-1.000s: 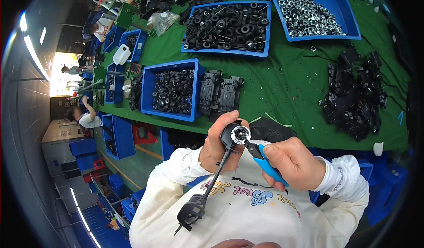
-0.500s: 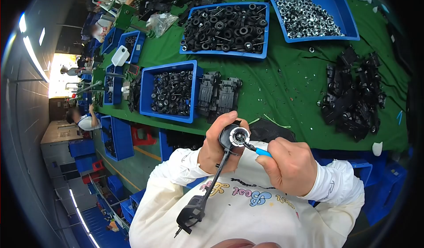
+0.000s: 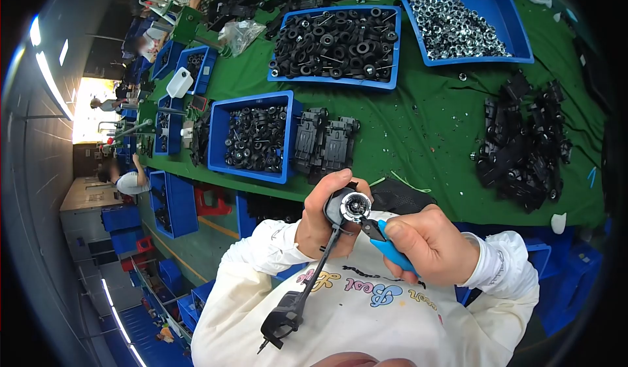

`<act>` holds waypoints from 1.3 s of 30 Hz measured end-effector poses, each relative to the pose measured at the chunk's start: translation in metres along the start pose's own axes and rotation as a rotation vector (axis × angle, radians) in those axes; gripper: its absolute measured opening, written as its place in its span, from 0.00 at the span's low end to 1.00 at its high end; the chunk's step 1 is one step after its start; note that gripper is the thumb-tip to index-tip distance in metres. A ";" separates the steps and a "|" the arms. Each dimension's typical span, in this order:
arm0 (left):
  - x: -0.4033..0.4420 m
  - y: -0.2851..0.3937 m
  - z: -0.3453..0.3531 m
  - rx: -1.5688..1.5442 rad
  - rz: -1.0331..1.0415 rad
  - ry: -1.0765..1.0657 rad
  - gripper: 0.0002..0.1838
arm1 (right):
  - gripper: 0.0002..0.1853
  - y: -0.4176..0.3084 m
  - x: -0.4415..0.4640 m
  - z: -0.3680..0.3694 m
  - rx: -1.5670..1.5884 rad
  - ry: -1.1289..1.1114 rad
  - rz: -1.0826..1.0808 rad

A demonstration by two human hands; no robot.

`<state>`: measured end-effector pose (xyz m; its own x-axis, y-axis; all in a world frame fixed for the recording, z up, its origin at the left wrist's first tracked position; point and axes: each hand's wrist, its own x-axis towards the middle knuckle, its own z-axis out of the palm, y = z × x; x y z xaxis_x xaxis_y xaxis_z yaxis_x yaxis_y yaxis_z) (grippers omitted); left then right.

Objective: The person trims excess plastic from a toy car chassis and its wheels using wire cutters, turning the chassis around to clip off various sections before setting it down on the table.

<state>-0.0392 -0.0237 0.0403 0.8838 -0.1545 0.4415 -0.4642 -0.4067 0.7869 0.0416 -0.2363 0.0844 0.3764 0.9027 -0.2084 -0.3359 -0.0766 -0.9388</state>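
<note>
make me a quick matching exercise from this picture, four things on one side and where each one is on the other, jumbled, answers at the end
1. blue-handled tool
2. long black part
3. small silvery pieces
4. jumbled pile of black parts

a. in a blue tray
b. in the left hand
c. directly on the green cloth
d. in the right hand

Pairs: 1-d, 2-b, 3-a, 4-c
</note>
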 end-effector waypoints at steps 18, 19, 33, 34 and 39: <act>0.000 -0.006 0.024 -0.197 -0.174 -0.003 0.47 | 0.32 0.006 0.008 -0.028 0.493 -0.193 0.381; -0.004 -0.008 0.025 -0.281 -0.237 -0.008 0.48 | 0.30 0.012 0.007 -0.034 0.676 -0.267 0.442; 0.038 -0.015 -0.006 -0.664 -0.646 0.281 0.31 | 0.30 0.027 -0.021 -0.014 0.551 0.012 0.250; 0.037 -0.008 -0.006 -0.736 -0.716 0.192 0.32 | 0.29 0.027 -0.021 -0.017 0.410 0.122 0.161; 0.044 0.029 0.001 -0.944 -0.911 0.102 0.39 | 0.24 0.008 -0.022 -0.023 0.071 0.316 -0.085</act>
<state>-0.0140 -0.0432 0.0818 0.9104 -0.0758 -0.4067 0.3939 0.4599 0.7958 0.0504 -0.2662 0.0755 0.6513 0.7276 -0.2156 -0.3468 0.0327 -0.9374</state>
